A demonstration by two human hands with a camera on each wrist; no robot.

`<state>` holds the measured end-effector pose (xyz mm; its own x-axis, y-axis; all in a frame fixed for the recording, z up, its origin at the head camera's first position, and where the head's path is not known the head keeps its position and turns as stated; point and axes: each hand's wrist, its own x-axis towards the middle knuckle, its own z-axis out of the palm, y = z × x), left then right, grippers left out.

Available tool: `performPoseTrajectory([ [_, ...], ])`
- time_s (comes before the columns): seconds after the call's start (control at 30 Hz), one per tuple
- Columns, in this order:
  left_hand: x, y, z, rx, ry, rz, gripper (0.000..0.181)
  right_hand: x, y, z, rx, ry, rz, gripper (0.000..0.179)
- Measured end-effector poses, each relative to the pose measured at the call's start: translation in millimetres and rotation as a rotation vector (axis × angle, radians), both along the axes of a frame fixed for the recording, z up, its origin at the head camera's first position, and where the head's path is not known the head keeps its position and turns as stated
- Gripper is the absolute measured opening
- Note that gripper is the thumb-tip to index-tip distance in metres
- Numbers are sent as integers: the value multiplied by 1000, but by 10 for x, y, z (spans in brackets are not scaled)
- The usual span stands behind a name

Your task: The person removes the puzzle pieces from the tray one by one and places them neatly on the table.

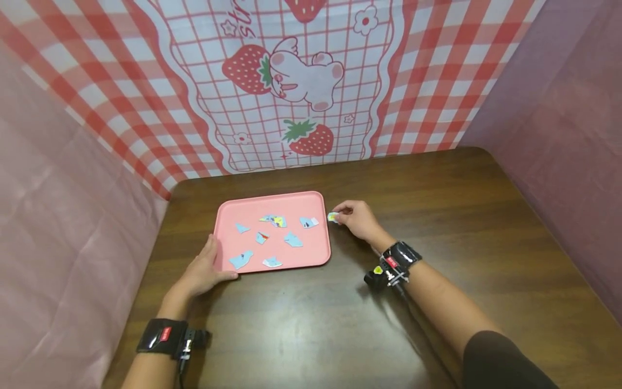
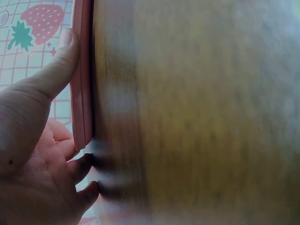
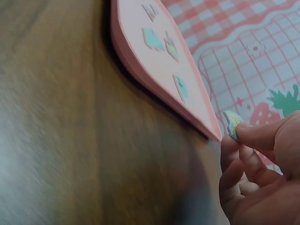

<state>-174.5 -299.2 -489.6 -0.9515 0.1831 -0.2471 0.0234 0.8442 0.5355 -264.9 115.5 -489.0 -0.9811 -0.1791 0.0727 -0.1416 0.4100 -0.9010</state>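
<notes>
A pink tray (image 1: 311, 254) lies on the table with several irregular light-blue picture pieces spread on it, one with yellow and dark print (image 1: 276, 220). At the tray's near left corner my left hand (image 1: 201, 273) holds the rim, thumb along the front edge and fingers along the left side. In the left wrist view the thumb (image 2: 65, 58) presses the tray's edge (image 2: 82, 103). Just beyond the tray's right edge, my right hand (image 1: 357, 219) pinches a small blue and yellow piece (image 1: 332, 217) between thumb and fingers. That piece (image 3: 232, 124) appears tilted in the right wrist view.
The brown wooden table (image 1: 437, 216) extends right of and in front of the tray. Behind it hangs a strawberry-patterned cloth (image 1: 311, 81), with pink curtains (image 1: 63, 243) at the sides. A cable (image 1: 423, 335) runs beside the right forearm.
</notes>
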Motion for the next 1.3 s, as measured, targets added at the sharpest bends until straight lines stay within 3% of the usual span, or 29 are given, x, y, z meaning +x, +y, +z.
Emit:
performPoseTrajectory([
  [0.5,8,-22,0,-10,17,-15,128,-215,183,-30,131,38,-38,10],
  [0.8,12,-20,24,-23,19,-14,126,-279,223,37,204,14,-57,12],
  [1.3,21,-12,41,-12,18,-10,127,-375,288,-81,340,32,-47,13],
])
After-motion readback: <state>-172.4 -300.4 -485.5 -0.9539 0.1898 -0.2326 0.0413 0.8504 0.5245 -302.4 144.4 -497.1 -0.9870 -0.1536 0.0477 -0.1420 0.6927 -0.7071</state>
